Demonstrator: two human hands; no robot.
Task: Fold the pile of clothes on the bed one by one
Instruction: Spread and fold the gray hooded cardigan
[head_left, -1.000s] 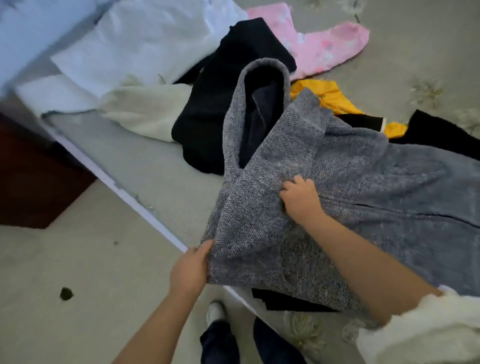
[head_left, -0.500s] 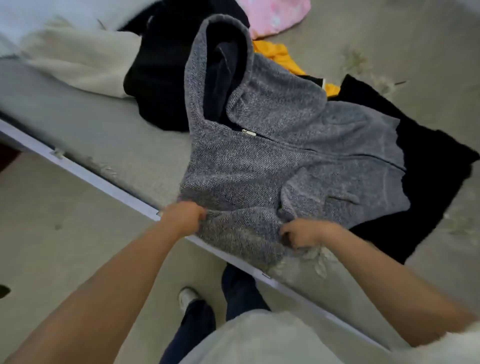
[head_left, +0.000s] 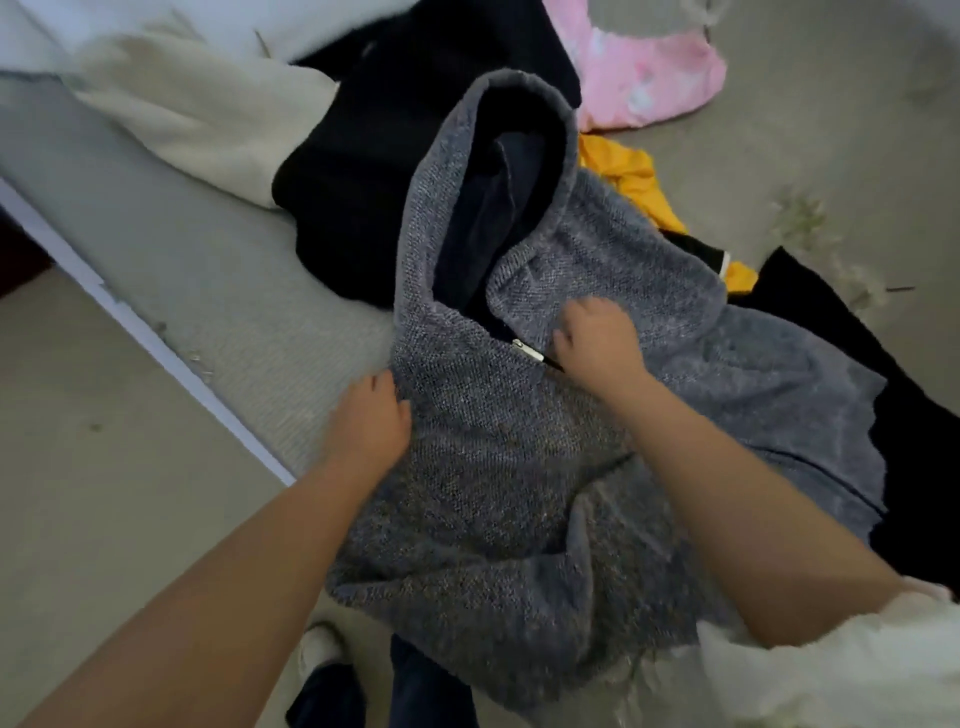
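A grey knit hoodie (head_left: 519, 467) with a dark lining and a metal zip pull lies spread on the bed (head_left: 218, 312), hood pointing away from me. Its lower part hangs over the bed's near edge. My left hand (head_left: 371, 421) grips the hoodie's left edge just below the hood, fingers curled into the fabric. My right hand (head_left: 597, 343) holds the cloth at the collar, right beside the zip pull. The fingertips of both hands are hidden in the knit.
Behind the hoodie lie a black garment (head_left: 363, 171), a cream one (head_left: 208, 114), a pink one (head_left: 649, 78) and a yellow one (head_left: 634, 182). Another black garment (head_left: 831, 338) lies under its right side. The bed's white edge (head_left: 130, 322) runs diagonally; floor and my shoe (head_left: 322, 649) below.
Both hands left the hoodie's hem at the bed edge and moved up: left to the side below the hood, right to the collar by the zip. The hoodie now hangs over the edge.
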